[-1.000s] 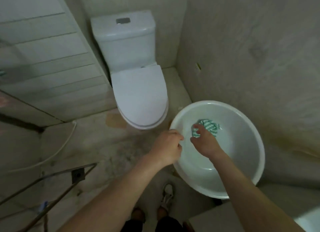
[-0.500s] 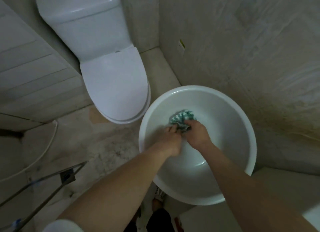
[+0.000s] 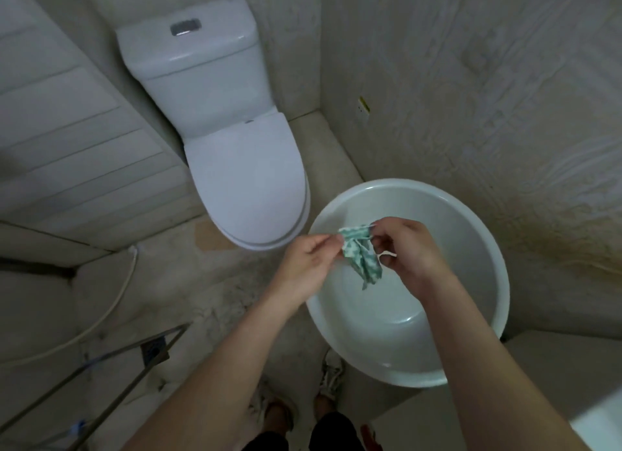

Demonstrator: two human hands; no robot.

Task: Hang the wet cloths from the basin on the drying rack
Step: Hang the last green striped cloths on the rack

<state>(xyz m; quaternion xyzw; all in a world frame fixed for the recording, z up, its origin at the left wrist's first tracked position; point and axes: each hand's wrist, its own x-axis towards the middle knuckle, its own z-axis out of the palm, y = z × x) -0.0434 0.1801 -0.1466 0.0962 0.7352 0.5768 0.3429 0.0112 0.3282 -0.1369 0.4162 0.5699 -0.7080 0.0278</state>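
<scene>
A small green-and-white patterned cloth (image 3: 360, 254) hangs above the white round basin (image 3: 471, 235) on the floor. My left hand (image 3: 308, 265) pinches the cloth's left upper edge. My right hand (image 3: 409, 248) pinches its right upper corner, with a thin white loop or string showing by the fingers. The cloth droops between the two hands, crumpled. Nothing else shows inside the basin. Thin metal bars of the drying rack (image 3: 111, 376) cross the lower left.
A white toilet (image 3: 232, 154) with its lid down stands just left of the basin. Walls close in at right and behind. A white hose (image 3: 111, 302) runs along the floor at left. My feet (image 3: 303, 393) stand below the basin's near rim.
Both hands were down in the basin on the bunched cloth. They have lifted it above the basin and are pulling it apart between them.
</scene>
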